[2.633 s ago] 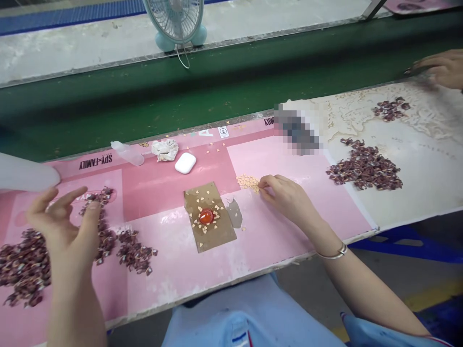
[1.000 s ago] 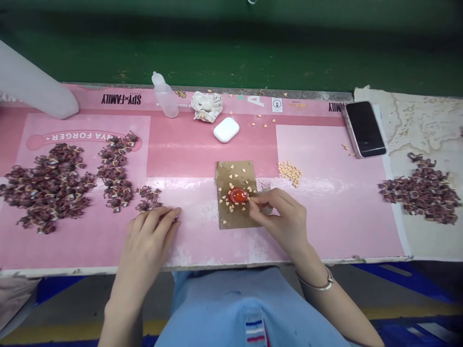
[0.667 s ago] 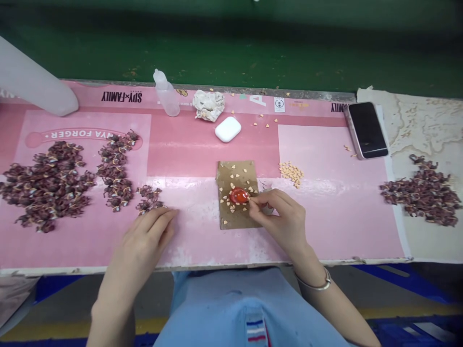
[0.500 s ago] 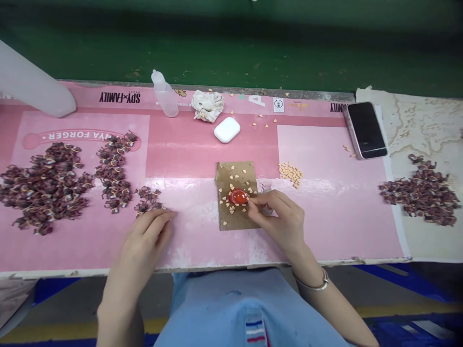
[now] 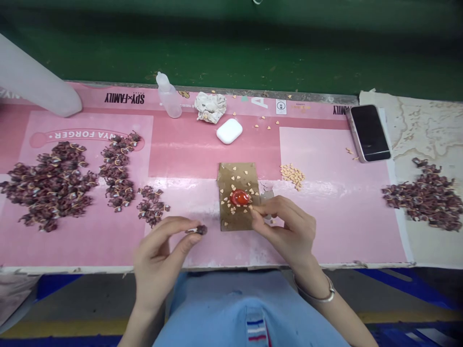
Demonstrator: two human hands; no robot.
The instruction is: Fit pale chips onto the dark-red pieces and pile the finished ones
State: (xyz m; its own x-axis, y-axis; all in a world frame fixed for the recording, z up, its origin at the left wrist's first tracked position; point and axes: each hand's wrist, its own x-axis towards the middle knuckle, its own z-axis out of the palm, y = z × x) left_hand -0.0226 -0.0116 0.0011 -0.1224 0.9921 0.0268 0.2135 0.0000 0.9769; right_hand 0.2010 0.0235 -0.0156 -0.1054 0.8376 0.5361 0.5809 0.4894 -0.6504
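We pinch a small dark-red tangled cluster [image 5: 198, 230] in our left hand [image 5: 159, 255], near the front edge of the pink mat [image 5: 195, 154]. Our right hand [image 5: 285, 226] meets a glossy red dome [image 5: 239, 196], ringed by tiny cream hearts [image 5: 233, 187] on brown kraft paper [image 5: 224, 214].

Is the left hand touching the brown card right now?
Apart: the head view shows a strip of pink mat between the left hand and the brown card.
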